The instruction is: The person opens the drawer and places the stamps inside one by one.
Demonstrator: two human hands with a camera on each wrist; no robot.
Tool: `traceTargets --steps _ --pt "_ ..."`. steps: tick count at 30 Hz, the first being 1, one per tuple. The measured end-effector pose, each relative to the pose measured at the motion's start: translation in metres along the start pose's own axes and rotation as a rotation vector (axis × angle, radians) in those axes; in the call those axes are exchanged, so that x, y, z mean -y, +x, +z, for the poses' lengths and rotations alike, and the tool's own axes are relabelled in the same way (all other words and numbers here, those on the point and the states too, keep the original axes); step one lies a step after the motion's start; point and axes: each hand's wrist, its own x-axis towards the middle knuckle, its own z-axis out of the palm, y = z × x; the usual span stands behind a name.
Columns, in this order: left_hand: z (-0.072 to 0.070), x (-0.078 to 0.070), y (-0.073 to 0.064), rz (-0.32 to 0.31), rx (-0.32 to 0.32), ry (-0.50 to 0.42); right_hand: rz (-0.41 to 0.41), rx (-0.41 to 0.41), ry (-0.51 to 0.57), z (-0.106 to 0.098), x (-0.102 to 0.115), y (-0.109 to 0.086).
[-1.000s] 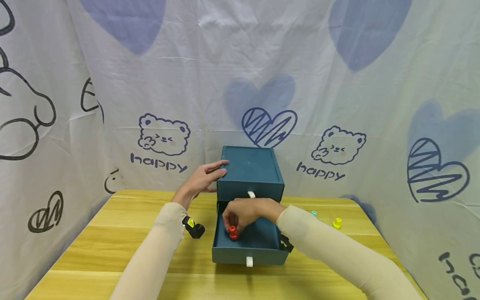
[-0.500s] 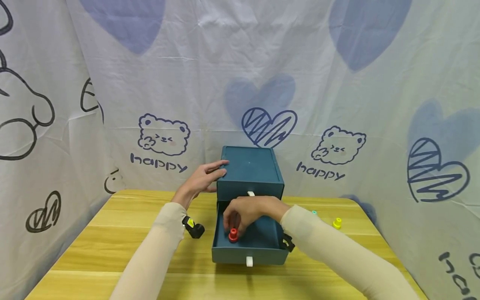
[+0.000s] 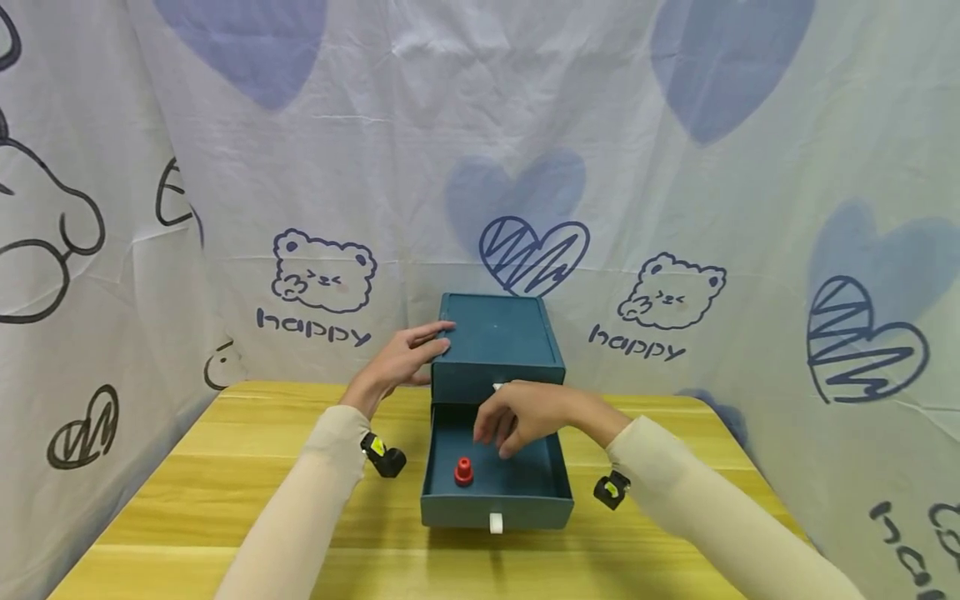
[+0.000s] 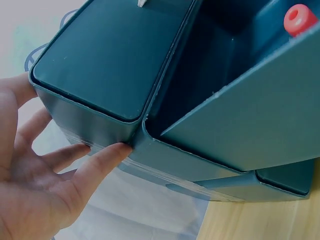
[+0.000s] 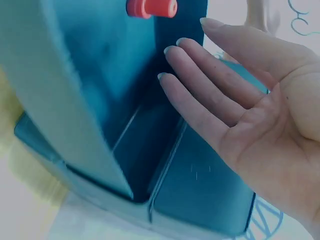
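A dark teal drawer cabinet stands by the middle of the far edge of the wooden desk, one drawer pulled out towards the near edge. The red stepped plug, a hole in its top, stands upright on its wider base inside that drawer, near the front left corner. The person's right hand is over the drawer's back half, apart from the plug, its fingers loosely bent and parted from the thumb with only air between. The left hand has its fingers spread wide, fingertips against the cabinet's left side and upper left edge — touching, not gripping.

A white pull tab sits on the drawer's front. Both cream sleeves reach in from the near edge, a small black camera at each wrist. Behind the far edge hangs a pale cloth printed with hearts and bears.
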Motion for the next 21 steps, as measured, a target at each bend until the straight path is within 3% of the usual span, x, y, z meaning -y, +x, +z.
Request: traceTargets --steps 13,21 --pt "0.002 -0.007 0.003 -0.017 0.016 0.072 0.021 -0.196 0.103 -0.009 -0.043 -0.068" --pt "0.003 -0.011 0.004 -0.041 -0.005 0.108 0.106 -0.281 0.149 -0.01 -0.08 -0.104"
